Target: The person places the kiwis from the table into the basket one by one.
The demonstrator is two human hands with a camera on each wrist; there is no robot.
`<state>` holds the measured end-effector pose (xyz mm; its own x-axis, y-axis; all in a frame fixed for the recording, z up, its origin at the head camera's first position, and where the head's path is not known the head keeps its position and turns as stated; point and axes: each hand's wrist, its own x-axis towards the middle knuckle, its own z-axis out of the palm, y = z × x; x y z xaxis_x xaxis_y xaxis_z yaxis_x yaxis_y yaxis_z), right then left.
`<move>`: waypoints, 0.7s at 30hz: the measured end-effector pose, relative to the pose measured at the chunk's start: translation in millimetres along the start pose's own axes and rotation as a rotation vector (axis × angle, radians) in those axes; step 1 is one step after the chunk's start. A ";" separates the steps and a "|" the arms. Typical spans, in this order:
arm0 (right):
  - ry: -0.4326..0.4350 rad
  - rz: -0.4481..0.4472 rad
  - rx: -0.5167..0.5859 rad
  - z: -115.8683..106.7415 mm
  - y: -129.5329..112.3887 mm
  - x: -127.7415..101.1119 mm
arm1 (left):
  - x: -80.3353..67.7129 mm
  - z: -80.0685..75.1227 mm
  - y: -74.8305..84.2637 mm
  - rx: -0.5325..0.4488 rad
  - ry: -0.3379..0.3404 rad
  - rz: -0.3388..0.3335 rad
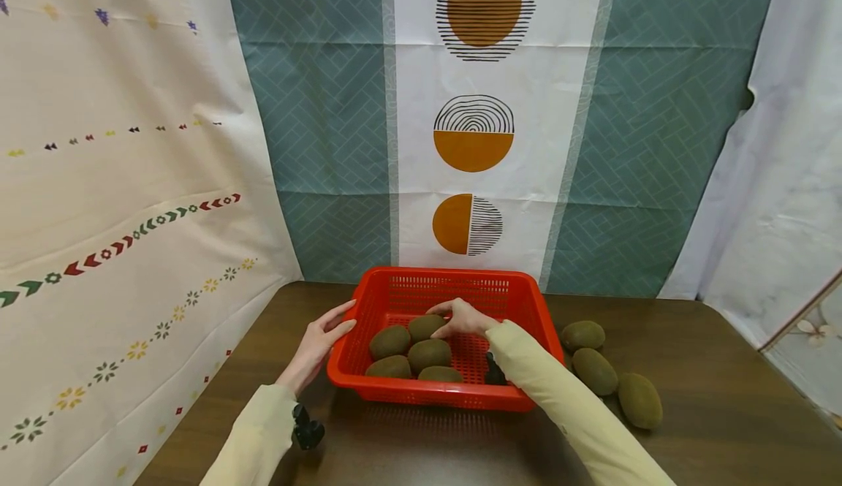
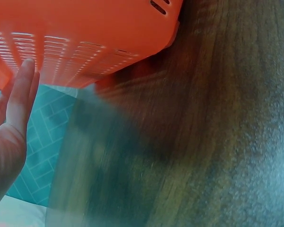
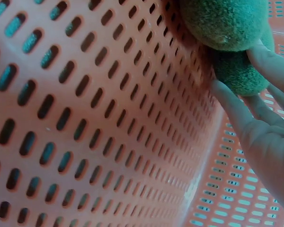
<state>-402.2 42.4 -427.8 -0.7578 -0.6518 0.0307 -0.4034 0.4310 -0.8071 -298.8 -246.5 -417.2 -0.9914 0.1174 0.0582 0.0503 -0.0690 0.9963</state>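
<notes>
Count five kiwis (image 1: 430, 355) in the red basket (image 1: 427, 392), bunched toward its left; find three outer kiwis (image 1: 595, 371) on the table (image 1: 710, 369), just right of it. Judge past halfway: apparently four placed, a fifth in hand, three left. Note right hand (image 1: 460, 318) curled around the rearmost kiwi (image 1: 423, 327); left hand (image 1: 316, 347) straight-fingered against the basket's left side, gripping nothing.

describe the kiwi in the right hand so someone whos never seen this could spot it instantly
Find the red slotted basket on the brown table. Inside it, left of centre, look past four fuzzy kiwis to the rearmost kiwi. It is the only one gripped by the right hand.
</notes>
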 end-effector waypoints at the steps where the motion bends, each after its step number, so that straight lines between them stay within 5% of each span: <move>1: 0.002 0.001 -0.008 -1.0 -1.0 -0.6 | 1.6 -0.5 -2.7 0.004 0.005 0.004; 13: 0.024 -0.025 0.033 -21.8 -15.0 -5.3 | 1.1 -0.2 -0.5 -0.024 0.003 0.011; 21: 0.016 -0.010 0.124 -37.1 -29.7 -13.0 | 8.9 -6.1 -17.3 0.017 0.021 0.033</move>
<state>-399.3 61.3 -382.3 -0.7624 -0.6453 0.0471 -0.3449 0.3438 -0.8734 -309.3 -250.3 -434.2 -0.9915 0.0944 0.0895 0.0846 -0.0551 0.9949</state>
